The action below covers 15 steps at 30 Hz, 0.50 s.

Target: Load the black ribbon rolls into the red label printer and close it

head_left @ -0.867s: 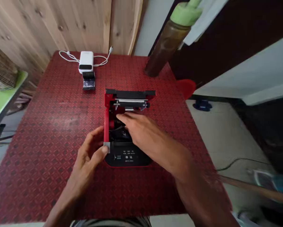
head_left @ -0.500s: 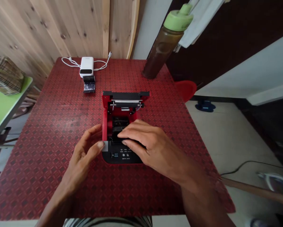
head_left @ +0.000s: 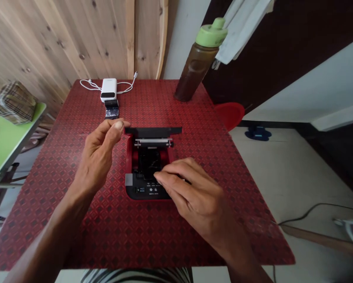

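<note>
A small red and black printer (head_left: pixel 148 192) stands on the table with its lid (head_left: pixel 152 132) raised, a roller bar showing under it. Beside the lid's left corner is my left hand (head_left: pixel 101 147), thumb and forefinger closed on that corner. A glossy black strip (head_left: pixel 149 163) lies inside the printer's bay and runs toward the front panel. Over the panel's right side, my right hand (head_left: pixel 194 190) has thumb and fingertips pressed together at the strip's front right edge. That hand hides the printer's right front.
A white power bank (head_left: pixel 108 87) with a white cable lies at the back left, a piece of black film (head_left: pixel 112 111) in front of it. A brown bottle with a green cap (head_left: pixel 194 65) stands at the back right. A red stool (head_left: pixel 231 114) is beyond the right edge.
My left hand has gone from the printer's front left corner up to the lid. The lid has tipped forward. My right hand has drawn back slightly right, uncovering more black strip.
</note>
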Available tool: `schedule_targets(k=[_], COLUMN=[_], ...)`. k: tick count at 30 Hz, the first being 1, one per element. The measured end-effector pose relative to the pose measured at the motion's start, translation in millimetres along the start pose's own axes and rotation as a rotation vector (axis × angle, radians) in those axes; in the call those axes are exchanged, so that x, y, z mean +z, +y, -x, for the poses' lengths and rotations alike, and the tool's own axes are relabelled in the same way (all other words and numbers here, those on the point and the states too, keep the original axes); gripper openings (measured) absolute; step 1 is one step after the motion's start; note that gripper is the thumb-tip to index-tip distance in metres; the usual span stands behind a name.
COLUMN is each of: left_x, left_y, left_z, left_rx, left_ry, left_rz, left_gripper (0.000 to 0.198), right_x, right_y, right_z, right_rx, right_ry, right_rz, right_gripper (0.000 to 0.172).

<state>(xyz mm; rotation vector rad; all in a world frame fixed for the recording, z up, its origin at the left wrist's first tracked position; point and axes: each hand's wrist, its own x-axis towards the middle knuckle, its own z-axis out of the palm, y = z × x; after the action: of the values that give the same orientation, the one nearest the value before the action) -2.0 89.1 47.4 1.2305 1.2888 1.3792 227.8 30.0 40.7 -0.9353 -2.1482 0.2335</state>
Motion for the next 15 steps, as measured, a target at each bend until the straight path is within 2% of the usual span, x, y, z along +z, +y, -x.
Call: schedule_targets(k=[3, 5, 8, 10, 13, 15], left_x=[-2.1, -1.8, -0.1, 1.3, 4.2, 6.7], left_y=[-3, -8, -16, -21, -24, -24], left_z=[18, 30, 45, 53, 60, 62], left_rx=[-0.002, -0.072, -0.195, -0.266, -0.328, -0.36], left_ry=[-0.027, -0.037, -0.028, -0.018, -0.01, -0.037], left_rz=[-0.008, 0.031, 0.112, 0.145, 0.179, 0.214], left_gripper=[0.018, 0.013, 0.039, 0.054, 0.062, 0.06], right_x=[2, 4, 9, 12, 14, 14], right_y=[-6, -10, -12, -10, -5, -3], right_z=[8, 10, 11, 12, 13, 14], right_rx=[-0.028, -0.046, -0.024, -0.001, 0.007, 0.016], right_ry=[0.03, 0.066, 0.118, 0.106, 0.051, 0.029], right_rz=[0.103, 0.207, 0.324, 0.307, 0.222, 0.189], right_gripper=[0.02, 0.019, 0.016, 0.016, 0.021, 0.023])
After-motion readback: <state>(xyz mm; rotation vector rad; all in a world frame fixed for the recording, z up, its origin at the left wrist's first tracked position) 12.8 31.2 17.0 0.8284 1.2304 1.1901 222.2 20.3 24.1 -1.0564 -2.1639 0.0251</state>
